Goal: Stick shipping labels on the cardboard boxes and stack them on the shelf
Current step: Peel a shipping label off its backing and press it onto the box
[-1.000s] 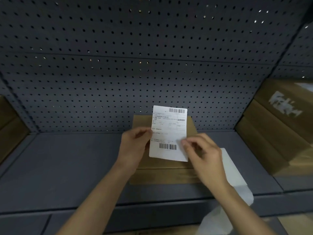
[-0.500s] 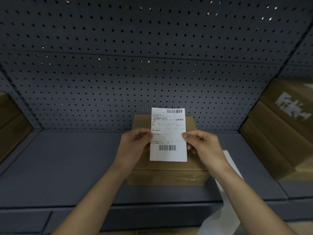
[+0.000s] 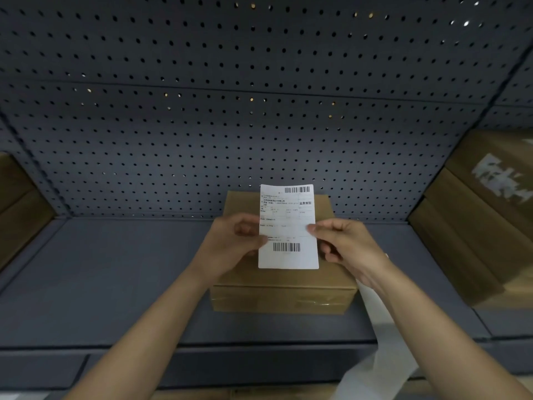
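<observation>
Head camera, looking down at the hands. Holding a shipping label (image 3: 288, 226) up by both side edges. Pinching the left edge with the left hand (image 3: 230, 246), thumb on the printed face and the other fingers curled behind the paper. Pinching the right edge with the right hand (image 3: 346, 249), same narrow grip, lower fingers tucked in toward the palm. Keeping it upright with the print facing the camera, one barcode near the top and another lower down, right over the top of a cardboard box (image 3: 282, 295). Can't tell if it's touching the lid or just above it.

As for that box: flat on a dark grey shelf (image 3: 115, 284), taped front face toward the camera, back end close to a pegboard wall (image 3: 230, 111) full of small holes. Off to the right, well apart, more brown boxes (image 3: 476, 226) in a stack, blurry white patch on the top one. More cardboard (image 3: 17, 203) at the far left edge too. Down by the right forearm, a white paper strip (image 3: 383, 365) hanging past the shelf front.
</observation>
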{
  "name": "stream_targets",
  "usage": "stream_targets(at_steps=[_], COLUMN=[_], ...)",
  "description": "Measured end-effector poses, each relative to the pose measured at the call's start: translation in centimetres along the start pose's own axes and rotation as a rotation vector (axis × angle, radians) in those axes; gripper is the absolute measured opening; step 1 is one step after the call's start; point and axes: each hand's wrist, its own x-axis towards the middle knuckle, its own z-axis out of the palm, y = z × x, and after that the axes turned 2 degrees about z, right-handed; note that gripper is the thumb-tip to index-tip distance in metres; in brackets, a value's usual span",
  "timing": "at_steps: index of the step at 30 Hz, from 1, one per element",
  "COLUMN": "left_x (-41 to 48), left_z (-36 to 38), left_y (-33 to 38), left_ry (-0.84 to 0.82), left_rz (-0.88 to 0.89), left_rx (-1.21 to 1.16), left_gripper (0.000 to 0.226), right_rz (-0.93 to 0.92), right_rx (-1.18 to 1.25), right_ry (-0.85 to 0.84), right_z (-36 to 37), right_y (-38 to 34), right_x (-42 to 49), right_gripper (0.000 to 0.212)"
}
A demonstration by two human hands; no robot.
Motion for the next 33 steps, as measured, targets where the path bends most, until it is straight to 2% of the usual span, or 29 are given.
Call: stream_targets(at_steps=[7,24,33], left_x=[0.9,0.8,0.6], left_z=[0.0,0.6,0.4], left_y=[-0.5,-1.3,-1.2], left_ry=[-0.009,0.021,0.02], left_rz=[0.014,0.046,0.069], left_rx=[0.189,0.308,0.469], left_gripper=[0.037,0.046,0.049], right_rz=[0.029,-0.018,-0.131], right_rx=[-0.133,-0.199,-0.465], right_ry=[-0.012,0.0,0.103], right_z=[0.1,0.4,0.6], right_y=[-0.4,0.1,1.5], right_x=[0.4,0.9,1.3], right_gripper=[0.027,0.032,0.028])
